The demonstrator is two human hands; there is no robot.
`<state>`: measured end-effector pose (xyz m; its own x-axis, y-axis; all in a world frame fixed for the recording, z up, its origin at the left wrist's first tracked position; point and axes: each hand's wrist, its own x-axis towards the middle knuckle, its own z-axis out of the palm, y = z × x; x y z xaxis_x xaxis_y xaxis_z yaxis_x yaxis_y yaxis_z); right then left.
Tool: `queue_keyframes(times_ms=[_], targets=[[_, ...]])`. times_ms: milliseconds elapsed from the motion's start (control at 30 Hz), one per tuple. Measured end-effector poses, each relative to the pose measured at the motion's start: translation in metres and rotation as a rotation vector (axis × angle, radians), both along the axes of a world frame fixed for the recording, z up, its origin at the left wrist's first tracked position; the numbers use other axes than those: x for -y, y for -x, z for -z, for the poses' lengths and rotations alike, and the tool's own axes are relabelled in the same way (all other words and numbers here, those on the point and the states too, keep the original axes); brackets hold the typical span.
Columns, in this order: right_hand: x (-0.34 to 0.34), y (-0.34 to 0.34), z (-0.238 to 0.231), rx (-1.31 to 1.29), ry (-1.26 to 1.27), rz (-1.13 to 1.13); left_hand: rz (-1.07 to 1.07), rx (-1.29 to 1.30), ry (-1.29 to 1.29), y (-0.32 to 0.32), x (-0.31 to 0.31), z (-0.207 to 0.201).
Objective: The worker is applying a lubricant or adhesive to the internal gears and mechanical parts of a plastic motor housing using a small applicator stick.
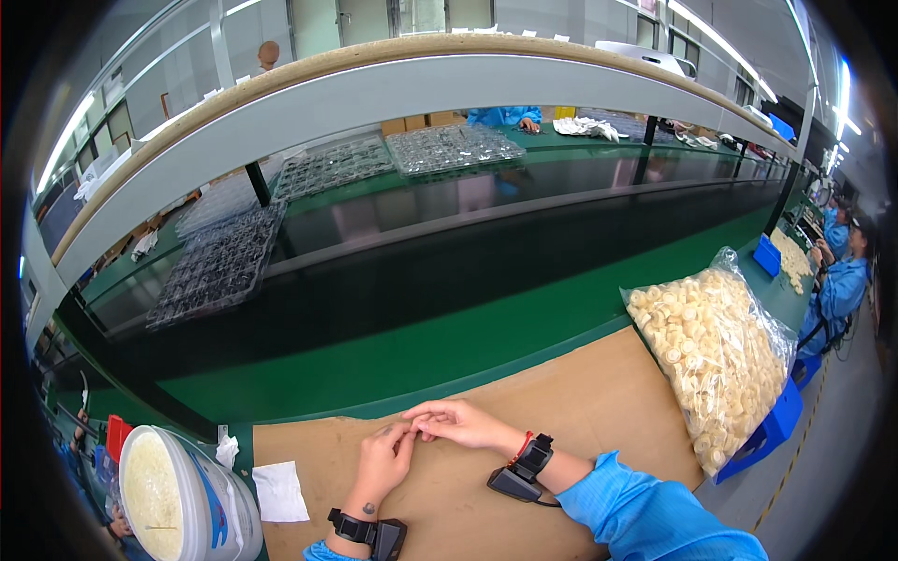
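Note:
My left hand (384, 460) and my right hand (456, 423) meet above a brown cardboard sheet (561, 411). The fingertips of both are pinched together and touch each other. Whatever is between them, if anything, is hidden or too small to name. To the left of my left hand, a white square of paper or cloth (281, 492) lies partly on the cardboard. A large clear plastic bag (711, 360), full of small cream-coloured round parts, leans at the right end of the sheet. Black devices are strapped to both my wrists.
A white bucket (238, 510) with pale contents stands at the left. Beneath the bag is a blue bin (772, 425). Beyond the green bench runs a dark conveyor belt (449, 271), with clear plastic trays (220, 262) past it. A shelf (449, 84) spans overhead. Co-workers sit at the right.

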<state>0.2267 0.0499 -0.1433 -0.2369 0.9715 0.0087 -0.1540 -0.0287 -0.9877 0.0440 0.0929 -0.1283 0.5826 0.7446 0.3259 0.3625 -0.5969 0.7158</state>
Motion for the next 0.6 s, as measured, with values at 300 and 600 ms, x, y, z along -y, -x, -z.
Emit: queue_keyframes(times_ms=[300,600], targets=[[0.001,-0.001,0.001,-0.027,-0.006,-0.008,-0.011,-0.031,0.01,-0.001,0.001,-0.003],[0.001,0.002,-0.004,-0.025,-0.019,-0.009,-0.023,0.072,-0.051,0.0,-0.003,0.01]])
